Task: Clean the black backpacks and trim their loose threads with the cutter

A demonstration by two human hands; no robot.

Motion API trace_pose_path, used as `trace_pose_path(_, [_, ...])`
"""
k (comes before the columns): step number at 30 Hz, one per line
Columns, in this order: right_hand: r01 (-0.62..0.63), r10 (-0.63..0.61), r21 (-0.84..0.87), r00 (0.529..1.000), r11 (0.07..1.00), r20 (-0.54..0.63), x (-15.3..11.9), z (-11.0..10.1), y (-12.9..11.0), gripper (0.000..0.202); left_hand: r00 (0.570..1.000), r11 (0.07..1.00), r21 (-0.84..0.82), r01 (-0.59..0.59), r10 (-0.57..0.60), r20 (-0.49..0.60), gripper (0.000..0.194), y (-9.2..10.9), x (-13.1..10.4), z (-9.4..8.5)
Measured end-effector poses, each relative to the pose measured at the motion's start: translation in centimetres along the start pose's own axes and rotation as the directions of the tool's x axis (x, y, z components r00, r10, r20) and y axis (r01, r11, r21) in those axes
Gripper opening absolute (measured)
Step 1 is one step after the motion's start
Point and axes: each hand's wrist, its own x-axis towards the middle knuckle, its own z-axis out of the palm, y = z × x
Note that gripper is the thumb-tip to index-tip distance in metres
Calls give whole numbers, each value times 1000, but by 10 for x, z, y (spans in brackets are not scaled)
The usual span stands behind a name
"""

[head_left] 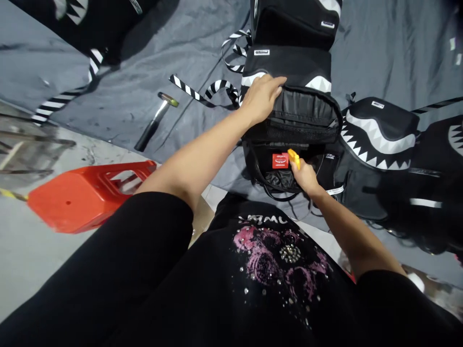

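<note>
A black backpack [289, 65] with white shark-teeth trim lies with its main compartment unzipped toward me. On the upper edge of the opening rests my left hand [261, 98], its fingers wrapped round the flap's rim. My right hand [306, 176] is closed on a yellow tool [294, 158] at the mouth of the bag. Just left of the tool, a red label [280, 161] shows against the dark inside. What kind of tool it is cannot be made out, as my fingers cover part of it.
More black bags lie at the right [378, 132], beyond the open one and at the top left. A hammer [157, 120] and striped straps [186, 87] rest on the grey cloth [195, 43]. An orange plastic stool [83, 197] stands at the lower left.
</note>
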Motion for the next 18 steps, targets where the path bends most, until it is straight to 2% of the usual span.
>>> trace_pose_path(2, [90, -91, -378, 996, 922, 15, 3, 3, -11, 42, 998, 998, -17, 59, -58, 39, 38, -9, 2, 7])
trace_pose_path(4, [154, -148, -484, 988, 862, 51, 9, 14, -24, 44, 993, 994, -29, 105, -103, 65, 38, -14, 4, 14])
trace_pose_path(7, [225, -207, -438, 974, 870, 88, 27, 38, -40, 43, 992, 992, -63, 106, -101, 74, 37, -18, 5, 21])
trace_pose_path(8, [215, -198, -419, 977, 882, 84, 34, 43, -43, 44, 993, 992, -74, 97, -91, 78, 37, -18, 4, 22])
trace_pose_path(10, [120, -124, -399, 992, 909, 15, 47, 49, -46, 46, 994, 992, -98, 81, -73, 83, 37, -21, 2, 23])
trace_pose_path(13, [-47, 3, -357, 993, 933, -121, 59, 43, -44, 55, 994, 987, -137, 86, -76, 75, 37, -27, -1, 25])
trace_pose_path(15, [-47, 7, -323, 992, 945, -123, 59, 35, -43, 56, 994, 986, -135, 99, -92, 63, 36, -30, -2, 24])
trace_pose_path(18, [17, -32, -286, 998, 958, -50, 54, 21, -45, 49, 997, 991, -115, 67, -64, 36, 38, -23, -5, 14])
